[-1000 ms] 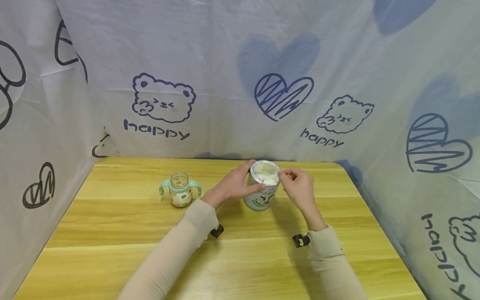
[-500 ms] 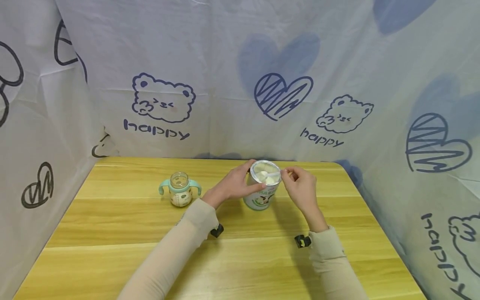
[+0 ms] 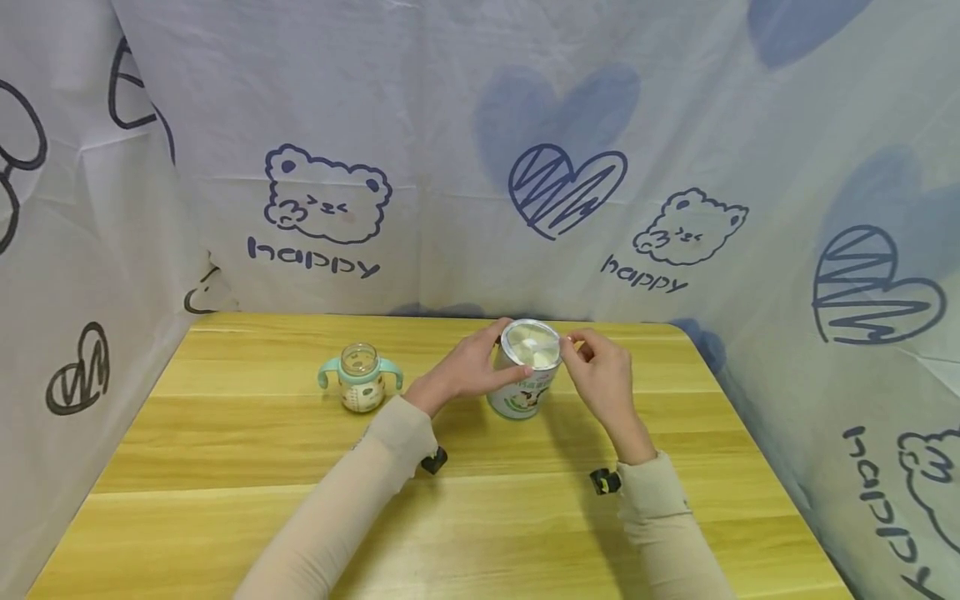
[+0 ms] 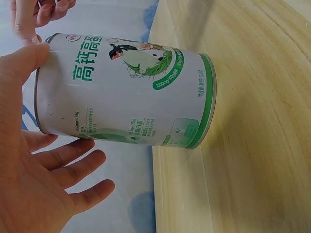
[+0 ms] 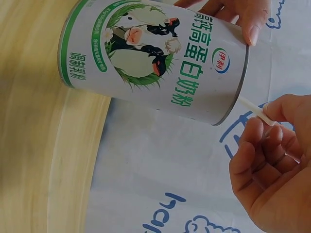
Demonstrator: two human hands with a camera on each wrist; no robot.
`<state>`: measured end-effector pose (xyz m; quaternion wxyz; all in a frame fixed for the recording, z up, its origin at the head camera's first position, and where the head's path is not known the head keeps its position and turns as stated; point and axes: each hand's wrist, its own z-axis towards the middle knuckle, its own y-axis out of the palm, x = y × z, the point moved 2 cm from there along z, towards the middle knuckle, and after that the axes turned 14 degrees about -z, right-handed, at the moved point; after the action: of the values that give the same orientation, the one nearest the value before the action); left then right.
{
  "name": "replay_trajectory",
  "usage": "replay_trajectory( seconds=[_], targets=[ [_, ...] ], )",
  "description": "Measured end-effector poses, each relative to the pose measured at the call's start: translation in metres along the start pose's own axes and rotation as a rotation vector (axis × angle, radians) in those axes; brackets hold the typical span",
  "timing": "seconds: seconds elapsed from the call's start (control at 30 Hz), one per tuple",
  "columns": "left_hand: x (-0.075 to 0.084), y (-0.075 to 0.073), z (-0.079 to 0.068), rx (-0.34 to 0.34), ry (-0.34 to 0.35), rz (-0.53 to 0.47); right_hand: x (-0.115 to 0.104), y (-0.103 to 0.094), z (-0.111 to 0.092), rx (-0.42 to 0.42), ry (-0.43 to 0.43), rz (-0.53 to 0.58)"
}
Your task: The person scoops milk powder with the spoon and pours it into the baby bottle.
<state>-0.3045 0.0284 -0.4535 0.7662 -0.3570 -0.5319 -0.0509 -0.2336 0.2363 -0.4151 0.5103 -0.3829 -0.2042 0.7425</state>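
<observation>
One white can [image 3: 517, 393]: in the head view, standing open-topped on the yellow wooden table [image 3: 480, 517], toward the far edge, between both hands.
Powder [image 3: 542, 360]: pale, lying inside the can, visible through the mouth.
Left hand [image 3: 471, 364]: gripping the can near the rim [image 3: 528, 322], with thumb across the near side.
Right hand [image 3: 602, 377]: just beside the rim on its right, with bent fingers; object held too faint here to make out.
Bottle [image 3: 362, 393]: upright, with two mint handles [image 3: 326, 372], left of the can and well apart from it; full or not, cannot tell.
Sleeves [image 3: 333, 508]: beige, with a small black device [image 3: 434, 461] near each cuff.
Cloth [image 3: 450, 108]: hung behind and on both sides, printed with bears, hearts and "happy".
Can, left wrist view: seen sideways, with green lettering, a cow picture and a green band round the base.
Left hand, left wrist view: thumb at the rim, other fingers spread on the opposite side, partly clear of the wall.
Stick [image 5: 256, 111], right wrist view: thin and pale, pinched between right thumb and fingertips, pointing into the can past the rim; far end hidden.
Left hand, right wrist view: touching the can's wall by the rim.
</observation>
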Motion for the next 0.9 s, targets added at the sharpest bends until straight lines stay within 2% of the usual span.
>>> replay_trajectory(
  seconds=[0.3, 0.5, 0.67, 0.77, 0.9],
  targets=[
    [0.002, -0.001, 0.001, 0.002, 0.027, 0.025, 0.001, -0.001, 0.001, 0.014, 0.059, 0.011],
    [0.004, -0.004, 0.001, -0.002, 0.026, 0.077, 0.002, -0.005, 0.001, -0.039, 0.238, 0.134],
    [0.005, -0.007, -0.001, -0.015, -0.012, 0.113, 0.005, -0.010, 0.002, -0.093, 0.390, 0.248],
    [0.006, -0.009, -0.003, -0.016, -0.031, 0.127, 0.006, -0.013, 0.003, -0.109, 0.443, 0.288],
    [0.009, -0.015, -0.005, -0.011, -0.046, 0.140, 0.005, -0.016, 0.003, -0.098, 0.463, 0.327]
  ],
)
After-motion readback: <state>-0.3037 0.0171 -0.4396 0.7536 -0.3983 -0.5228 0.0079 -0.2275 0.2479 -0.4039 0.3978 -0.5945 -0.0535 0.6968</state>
